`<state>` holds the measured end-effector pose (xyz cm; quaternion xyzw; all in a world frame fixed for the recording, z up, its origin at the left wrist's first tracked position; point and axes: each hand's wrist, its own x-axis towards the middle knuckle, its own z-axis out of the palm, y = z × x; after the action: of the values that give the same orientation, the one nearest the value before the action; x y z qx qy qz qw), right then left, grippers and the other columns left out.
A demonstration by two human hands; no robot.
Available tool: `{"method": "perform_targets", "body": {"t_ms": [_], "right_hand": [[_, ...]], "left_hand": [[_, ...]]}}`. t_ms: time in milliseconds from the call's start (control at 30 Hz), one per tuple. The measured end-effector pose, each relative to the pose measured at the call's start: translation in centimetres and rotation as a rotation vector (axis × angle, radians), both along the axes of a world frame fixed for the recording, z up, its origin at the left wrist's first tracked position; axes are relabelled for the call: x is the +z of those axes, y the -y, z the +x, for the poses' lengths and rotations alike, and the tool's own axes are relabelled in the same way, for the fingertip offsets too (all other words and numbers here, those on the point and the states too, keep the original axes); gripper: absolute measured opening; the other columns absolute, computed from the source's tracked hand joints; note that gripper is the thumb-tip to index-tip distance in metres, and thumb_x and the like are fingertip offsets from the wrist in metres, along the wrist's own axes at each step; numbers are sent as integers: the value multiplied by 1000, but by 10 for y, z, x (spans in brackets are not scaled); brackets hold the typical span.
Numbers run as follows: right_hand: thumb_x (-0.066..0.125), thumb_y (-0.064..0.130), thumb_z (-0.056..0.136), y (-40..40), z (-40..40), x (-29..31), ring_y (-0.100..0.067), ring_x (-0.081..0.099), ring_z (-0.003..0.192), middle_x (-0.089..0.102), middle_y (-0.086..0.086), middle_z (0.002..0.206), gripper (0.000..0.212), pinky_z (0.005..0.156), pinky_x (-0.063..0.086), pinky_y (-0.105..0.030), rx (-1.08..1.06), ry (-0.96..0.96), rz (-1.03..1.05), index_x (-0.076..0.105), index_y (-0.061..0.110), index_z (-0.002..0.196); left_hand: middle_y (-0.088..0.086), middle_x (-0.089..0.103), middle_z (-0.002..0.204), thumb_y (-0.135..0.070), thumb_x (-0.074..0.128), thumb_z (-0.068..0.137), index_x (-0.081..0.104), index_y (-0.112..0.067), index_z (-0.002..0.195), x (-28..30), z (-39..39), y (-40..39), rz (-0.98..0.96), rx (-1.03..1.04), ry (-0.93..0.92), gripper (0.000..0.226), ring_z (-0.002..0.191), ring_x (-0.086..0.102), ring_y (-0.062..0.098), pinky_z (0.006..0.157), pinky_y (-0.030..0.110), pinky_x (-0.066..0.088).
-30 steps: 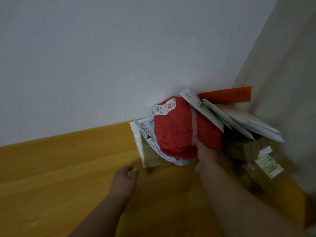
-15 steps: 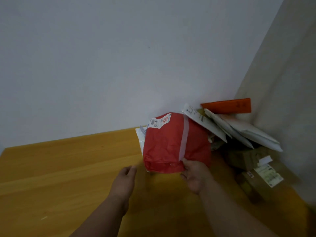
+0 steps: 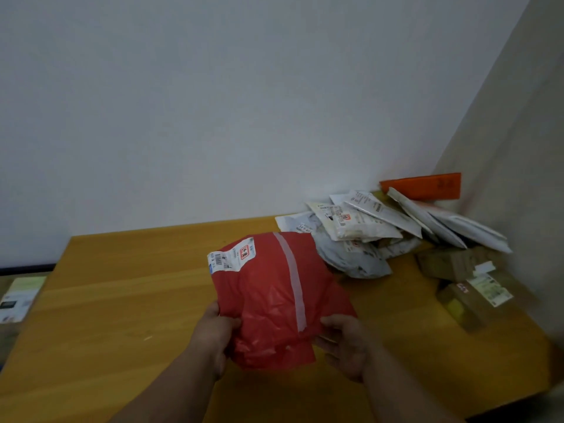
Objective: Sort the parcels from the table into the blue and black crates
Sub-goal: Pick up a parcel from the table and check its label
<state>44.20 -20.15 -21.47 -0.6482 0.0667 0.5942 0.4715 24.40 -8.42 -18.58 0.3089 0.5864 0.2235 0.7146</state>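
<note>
— Moved since a second ago? Pulled clear of the corner heap and brought forward: red parcel [image 3: 274, 297], now up off the bench [image 3: 106, 300] between both hands; left hand [image 3: 213, 334] off the wood and onto the bag.

— Grip?

— Left hand curled round the bag's lower left edge, thumb on the front. Right hand [image 3: 346, 343] pinching the lower right corner, thumb on top, fingers underneath.

— Pose?

— Both forearms reaching up from the bottom edge, converging on the bag. White shipping label [image 3: 230, 258] at upper left, pale tape strip [image 3: 293, 280] running down the front.

— Surroundings?

— Yellow wooden bench against a plain white wall. Back right corner: pile of white mailers [image 3: 366, 227], orange envelope [image 3: 422, 186] leaning behind, brown cardboard boxes [image 3: 464, 279] to the right. Blurred paper item [image 3: 18, 297] past the bench's left edge.
</note>
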Motion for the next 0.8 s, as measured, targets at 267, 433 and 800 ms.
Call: {"method": "perform_targets", "body": {"t_ms": [267, 433, 800], "right_hand": [[65, 23, 87, -7, -43, -2, -22, 61, 91, 68, -9, 106, 26, 88, 33, -37, 117, 154, -104, 67, 9, 109], [70, 12, 89, -25, -60, -4, -25, 59, 101, 59, -12, 114, 34, 83, 48, -34, 533, 461, -237, 57, 4, 119], [65, 20, 88, -89, -62, 49, -24, 53, 119, 50, -7, 138, 59, 85, 38, -29, 268, 449, 304, 45, 17, 143]], "left_hand": [[15, 72, 100, 17, 31, 87, 63, -22, 116, 5, -72, 1, 48, 8, 15, 58, 86, 67, 34, 63, 35, 54], [15, 74, 98, 15, 32, 85, 69, -17, 111, 19, -82, -12, 128, -96, 70, 56, 87, 70, 33, 65, 34, 55], [14, 50, 70, 5, 38, 66, 59, 5, 78, 64, -88, -27, 341, -246, -97, 24, 61, 45, 25, 52, 25, 34]]}}
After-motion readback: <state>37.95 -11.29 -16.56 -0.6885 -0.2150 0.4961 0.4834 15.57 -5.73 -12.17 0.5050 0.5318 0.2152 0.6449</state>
